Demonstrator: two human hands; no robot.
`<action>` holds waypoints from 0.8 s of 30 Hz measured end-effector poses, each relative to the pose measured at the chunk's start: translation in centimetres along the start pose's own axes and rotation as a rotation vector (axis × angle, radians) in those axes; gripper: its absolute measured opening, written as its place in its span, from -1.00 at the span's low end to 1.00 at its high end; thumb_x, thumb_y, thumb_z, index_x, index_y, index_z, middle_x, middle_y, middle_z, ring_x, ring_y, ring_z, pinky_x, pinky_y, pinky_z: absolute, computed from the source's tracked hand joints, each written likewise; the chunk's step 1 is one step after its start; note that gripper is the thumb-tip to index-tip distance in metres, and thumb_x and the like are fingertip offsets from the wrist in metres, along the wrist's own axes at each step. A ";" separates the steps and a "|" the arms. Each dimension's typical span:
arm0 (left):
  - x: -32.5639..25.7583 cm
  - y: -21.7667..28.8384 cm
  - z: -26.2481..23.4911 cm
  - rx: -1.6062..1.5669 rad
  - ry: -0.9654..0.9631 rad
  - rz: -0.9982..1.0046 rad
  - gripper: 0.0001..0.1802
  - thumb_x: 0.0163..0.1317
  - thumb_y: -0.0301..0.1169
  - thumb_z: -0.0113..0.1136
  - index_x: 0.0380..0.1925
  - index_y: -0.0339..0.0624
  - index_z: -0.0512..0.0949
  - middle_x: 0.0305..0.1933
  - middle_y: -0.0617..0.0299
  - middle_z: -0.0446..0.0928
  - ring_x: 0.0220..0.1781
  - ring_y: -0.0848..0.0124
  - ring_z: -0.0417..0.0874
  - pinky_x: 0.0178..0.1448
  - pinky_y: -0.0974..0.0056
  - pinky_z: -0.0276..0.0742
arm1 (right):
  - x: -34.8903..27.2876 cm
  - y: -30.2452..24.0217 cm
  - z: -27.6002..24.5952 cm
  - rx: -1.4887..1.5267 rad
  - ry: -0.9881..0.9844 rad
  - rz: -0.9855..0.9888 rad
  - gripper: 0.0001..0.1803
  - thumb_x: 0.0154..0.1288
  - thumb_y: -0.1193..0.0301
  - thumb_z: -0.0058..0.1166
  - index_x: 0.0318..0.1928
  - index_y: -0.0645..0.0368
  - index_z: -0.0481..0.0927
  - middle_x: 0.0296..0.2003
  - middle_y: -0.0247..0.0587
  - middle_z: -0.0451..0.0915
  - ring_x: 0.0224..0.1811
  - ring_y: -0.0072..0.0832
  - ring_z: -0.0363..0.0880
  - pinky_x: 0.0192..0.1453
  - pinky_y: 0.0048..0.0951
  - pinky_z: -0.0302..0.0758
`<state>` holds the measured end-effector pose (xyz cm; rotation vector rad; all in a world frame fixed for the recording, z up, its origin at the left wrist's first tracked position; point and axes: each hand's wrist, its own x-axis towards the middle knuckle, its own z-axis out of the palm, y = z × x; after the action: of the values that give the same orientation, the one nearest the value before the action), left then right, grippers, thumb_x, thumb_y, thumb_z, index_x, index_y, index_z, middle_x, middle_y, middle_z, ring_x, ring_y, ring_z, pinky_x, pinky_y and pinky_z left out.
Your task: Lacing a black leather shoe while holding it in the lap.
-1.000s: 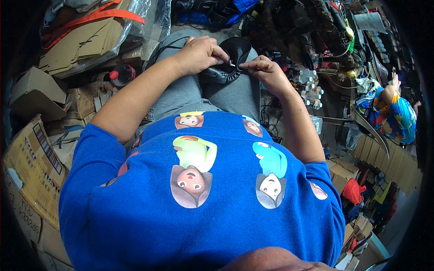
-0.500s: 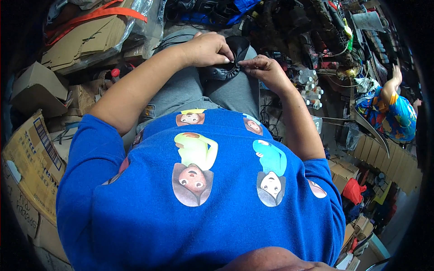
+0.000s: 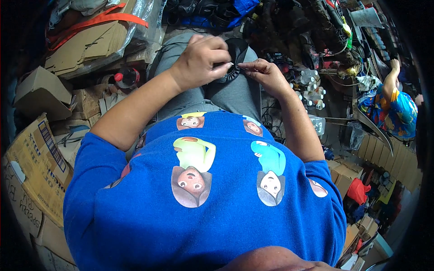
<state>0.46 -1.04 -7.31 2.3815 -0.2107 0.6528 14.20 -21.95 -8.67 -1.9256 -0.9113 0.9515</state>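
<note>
A black shoe upper with a gathered, shiny edge rests over my grey-trousered thighs. My left hand hovers at its left side, partly covering it, fingers curled and closed. A tiny whitish tip shows at the thumb, too small to name. On the other side, my right hand pinches the rim of the black piece between thumb and fingertips.
Flattened cardboard with an orange strap lies far left, near a red-capped bottle. Small clear bottles stand right of my knee. A curved blade lies farther right, near another person in a colourful shirt.
My left hand has drawn back slightly from the black piece, its fingers curling more. My right hand keeps its pinch at the rim. The other person's arm has shifted a little.
</note>
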 end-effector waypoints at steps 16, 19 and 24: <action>0.2 -2.8 1.6 -0.338 -0.461 -0.490 -0.70 0.01 -0.56 0.25 -0.18 -0.20 0.65 -0.22 0.17 0.67 -0.18 0.42 0.67 -0.02 0.35 0.54 | -1.1 -0.9 1.7 0.193 0.099 0.126 -0.66 0.20 0.51 0.18 0.02 0.08 0.62 -0.42 -0.47 0.55 -0.38 -0.73 0.40 -0.26 -0.65 0.39; 0.2 -3.0 2.3 -0.408 -0.401 -0.549 -0.68 0.02 -0.56 0.25 -0.14 -0.19 0.64 -0.23 0.19 0.67 -0.17 0.47 0.66 0.01 0.37 0.53 | -0.7 -0.2 1.4 0.239 0.083 0.145 -0.65 0.21 0.51 0.20 0.03 0.18 0.58 -0.34 -0.45 0.55 -0.28 -0.73 0.45 -0.14 -0.68 0.38; 0.4 -3.5 3.4 -0.411 -0.401 -0.595 -0.70 0.02 -0.28 0.33 -0.18 0.07 0.64 -0.38 0.42 0.66 -0.26 0.55 0.64 0.10 0.26 0.23 | 0.2 0.8 2.1 0.284 0.135 0.112 -0.71 0.18 0.51 0.23 -0.06 0.21 0.60 -0.35 -0.44 0.58 -0.33 -0.73 0.46 -0.19 -0.68 0.40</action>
<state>3.21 -0.46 -11.29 1.9971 0.1806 -0.1404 12.72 -21.40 -10.26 -1.7862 -0.5628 0.9474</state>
